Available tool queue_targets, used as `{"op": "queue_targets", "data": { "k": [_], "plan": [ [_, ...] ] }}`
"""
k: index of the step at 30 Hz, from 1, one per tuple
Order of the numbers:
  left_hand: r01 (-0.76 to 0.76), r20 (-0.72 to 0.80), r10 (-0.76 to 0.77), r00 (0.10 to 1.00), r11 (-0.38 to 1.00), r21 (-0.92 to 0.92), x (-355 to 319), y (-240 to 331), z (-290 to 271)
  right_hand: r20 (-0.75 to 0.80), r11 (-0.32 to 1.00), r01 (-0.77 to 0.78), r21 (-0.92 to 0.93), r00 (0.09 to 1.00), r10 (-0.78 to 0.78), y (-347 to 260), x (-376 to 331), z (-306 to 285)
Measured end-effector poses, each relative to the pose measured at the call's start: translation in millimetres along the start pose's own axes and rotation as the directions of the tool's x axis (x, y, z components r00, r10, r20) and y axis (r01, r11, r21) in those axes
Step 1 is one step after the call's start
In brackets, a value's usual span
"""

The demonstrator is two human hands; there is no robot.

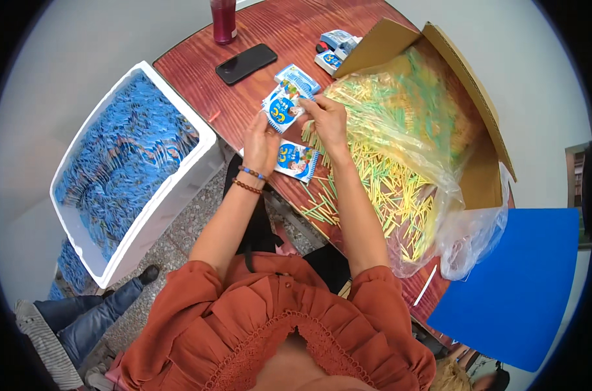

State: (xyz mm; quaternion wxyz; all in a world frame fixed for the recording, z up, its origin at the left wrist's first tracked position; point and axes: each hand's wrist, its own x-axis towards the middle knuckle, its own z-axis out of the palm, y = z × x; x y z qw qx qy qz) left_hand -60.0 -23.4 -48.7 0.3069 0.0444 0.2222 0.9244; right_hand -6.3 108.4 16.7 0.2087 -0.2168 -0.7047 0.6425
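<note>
A small blue-and-white packet (281, 114) with a cartoon print is held over the table, possibly with another one beneath it. My left hand (262, 144) is closed around its lower left side, with beads on the wrist. At the packet's right edge, the thumb and fingers of my right hand (327, 124) are pinched together. Just beyond lies a second packet (298, 78), partly covered by the held one. A third packet (297, 160) rests near the table edge, between my forearms. Whether my right hand also holds a thin stick is too small to tell.
Yellow and green thin sticks (380, 176) spill from a clear plastic bag (449, 195) in a cardboard box (481, 111). A white foam bin (172, 195) full of blue packets stands left. A phone (246, 64), cup (224, 23) and blue board (517, 287) surround the workspace.
</note>
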Motion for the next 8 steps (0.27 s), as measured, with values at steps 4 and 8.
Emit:
{"op": "queue_targets", "data": {
  "k": [4,8],
  "plan": [
    [-0.067,-0.224,0.118,0.967,0.972,0.224,11,14,-14,-0.087,0.995,-0.051,-0.080,0.995,0.044,32,39,14],
    [0.061,-0.264,0.003,0.965,0.970,0.235,19,22,-26,-0.061,0.957,-0.208,-0.204,0.978,0.200,29,51,13]
  ]
}}
